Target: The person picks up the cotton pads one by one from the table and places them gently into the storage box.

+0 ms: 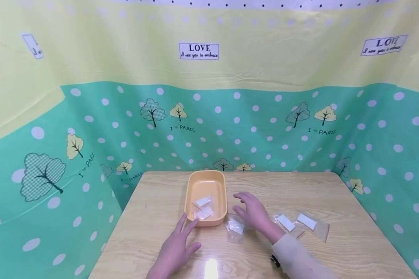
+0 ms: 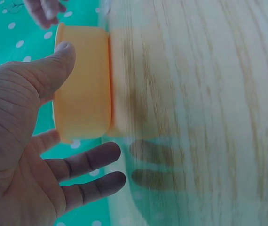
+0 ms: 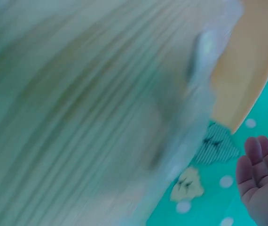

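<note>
My left hand (image 1: 176, 248) is at the near left corner of an orange plastic tray (image 1: 189, 186), its spread fingertips right at the rim. In the left wrist view, the thumb and fingers stand apart beside the tray wall (image 2: 84, 84). To the right of the tray is my right hand (image 1: 253, 211), its fingers loosely bent and nothing between them. Just left of its wrist, close to the tray's near right corner, lies a clear plastic bag (image 1: 235, 228) with a white label. Inside the tray are small clear packets (image 1: 205, 212) with white labels.
Two more clear bags with white labels, one nearer (image 1: 287, 223) and one farther right (image 1: 312, 224), lie on the wooden table (image 1: 153, 209). A green and yellow patterned curtain (image 1: 227, 128) closes off the back and both sides.
</note>
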Motion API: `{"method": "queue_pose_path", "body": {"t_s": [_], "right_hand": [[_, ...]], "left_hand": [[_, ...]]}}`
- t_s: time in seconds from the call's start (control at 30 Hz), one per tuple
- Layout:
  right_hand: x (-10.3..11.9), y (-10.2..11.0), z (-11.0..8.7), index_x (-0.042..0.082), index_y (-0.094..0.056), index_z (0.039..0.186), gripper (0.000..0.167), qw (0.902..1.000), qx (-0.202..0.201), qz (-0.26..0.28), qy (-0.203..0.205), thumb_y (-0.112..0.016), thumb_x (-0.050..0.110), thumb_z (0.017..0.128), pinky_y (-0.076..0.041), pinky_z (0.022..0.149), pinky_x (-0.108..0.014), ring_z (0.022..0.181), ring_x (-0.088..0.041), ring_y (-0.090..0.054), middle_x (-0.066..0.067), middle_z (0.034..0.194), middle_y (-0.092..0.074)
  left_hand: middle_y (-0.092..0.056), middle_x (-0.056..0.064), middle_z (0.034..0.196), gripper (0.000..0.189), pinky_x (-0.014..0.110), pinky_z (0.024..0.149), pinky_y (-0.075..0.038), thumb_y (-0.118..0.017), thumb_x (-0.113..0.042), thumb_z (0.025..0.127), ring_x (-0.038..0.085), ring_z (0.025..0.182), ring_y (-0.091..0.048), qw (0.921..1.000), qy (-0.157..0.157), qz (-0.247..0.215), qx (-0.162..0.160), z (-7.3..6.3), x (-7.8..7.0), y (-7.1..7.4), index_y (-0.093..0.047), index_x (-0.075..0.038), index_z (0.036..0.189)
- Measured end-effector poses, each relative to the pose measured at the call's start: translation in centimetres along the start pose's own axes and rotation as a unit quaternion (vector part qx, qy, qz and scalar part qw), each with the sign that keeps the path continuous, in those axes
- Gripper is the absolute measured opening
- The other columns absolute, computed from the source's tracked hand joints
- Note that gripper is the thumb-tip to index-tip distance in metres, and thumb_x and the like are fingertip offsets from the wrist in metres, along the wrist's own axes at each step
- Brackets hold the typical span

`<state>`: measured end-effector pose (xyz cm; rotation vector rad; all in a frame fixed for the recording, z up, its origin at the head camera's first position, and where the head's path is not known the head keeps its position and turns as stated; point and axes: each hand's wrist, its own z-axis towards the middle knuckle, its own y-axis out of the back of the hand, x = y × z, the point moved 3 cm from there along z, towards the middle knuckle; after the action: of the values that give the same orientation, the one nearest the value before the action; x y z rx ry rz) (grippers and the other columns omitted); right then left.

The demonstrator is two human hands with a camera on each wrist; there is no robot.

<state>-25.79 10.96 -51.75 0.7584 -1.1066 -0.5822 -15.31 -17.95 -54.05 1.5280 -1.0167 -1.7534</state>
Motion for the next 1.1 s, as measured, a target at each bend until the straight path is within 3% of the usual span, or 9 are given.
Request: {"method": "queue_pose_path", "body": {"t_s": [0.3, 0.57, 0.73, 0.9, 1.1], "right_hand": [[-7.3, 4.6, -3.2, 0.003, -0.062, 0.145, 0.052, 0.997, -0.005, -0.068, -0.037, -0.076, 0.025, 0.1, -0.052, 0.112, -0.065, 0.131, -0.046, -0.063, -0.025, 0.15, -0.06], [-12.5, 8.2, -5.7, -0.003, -0.061, 0.144, 0.065, 0.9837, -0.002, -0.164, -0.074, -0.078, 0.038, 0.097, -0.041, 0.111, -0.079, 0.134, -0.063, -0.051, -0.037, 0.148, -0.056], [-14.0, 9.2, -6.6, -0.005, -0.062, 0.142, 0.068, 0.9785, 0.028, -0.184, -0.088, -0.078, 0.043, 0.096, -0.044, 0.108, -0.078, 0.13, -0.063, -0.054, -0.04, 0.145, -0.057], [-14.6, 9.3, -7.5, -0.004, -0.063, 0.141, 0.067, 0.9799, 0.064, -0.163, -0.096, -0.077, 0.045, 0.096, -0.049, 0.104, -0.076, 0.127, -0.062, -0.058, -0.037, 0.142, -0.06], [-14.6, 9.1, -7.7, -0.002, -0.068, 0.136, 0.057, 0.9796, 0.077, -0.161, -0.092, -0.076, 0.04, 0.098, -0.048, 0.108, -0.073, 0.129, -0.058, -0.059, -0.031, 0.14, -0.066]], "left_hand": [[-0.021, 0.017, 0.179, 0.08, 0.072, 0.09, -0.059, -0.082, -0.044, 0.092, 0.057, 0.129, -0.062, 1.0, -0.002, 0.004, 0.004, 0.2, -0.1, 0.0, -0.045, -0.035, 0.162], [-0.02, 0.018, 0.179, 0.081, 0.073, 0.089, -0.059, -0.082, -0.045, 0.092, 0.058, 0.128, -0.063, 1.0, 0.001, 0.002, 0.009, 0.1, -0.1, -0.1, -0.043, -0.036, 0.163], [-0.021, 0.018, 0.178, 0.08, 0.072, 0.087, -0.06, -0.083, -0.043, 0.092, 0.058, 0.126, -0.064, 1.0, -0.004, 0.0, 0.007, 0.1, 0.0, -0.2, -0.045, -0.035, 0.162], [-0.022, 0.019, 0.178, 0.08, 0.071, 0.086, -0.06, -0.083, -0.043, 0.092, 0.058, 0.126, -0.064, 1.0, -0.004, -0.004, 0.007, 0.1, 0.0, -0.2, -0.045, -0.034, 0.162], [-0.023, 0.018, 0.178, 0.08, 0.071, 0.085, -0.06, -0.083, -0.043, 0.092, 0.058, 0.124, -0.065, 0.9999, -0.009, -0.004, 0.003, 0.0, -0.1, -0.1, -0.045, -0.033, 0.162]]}}
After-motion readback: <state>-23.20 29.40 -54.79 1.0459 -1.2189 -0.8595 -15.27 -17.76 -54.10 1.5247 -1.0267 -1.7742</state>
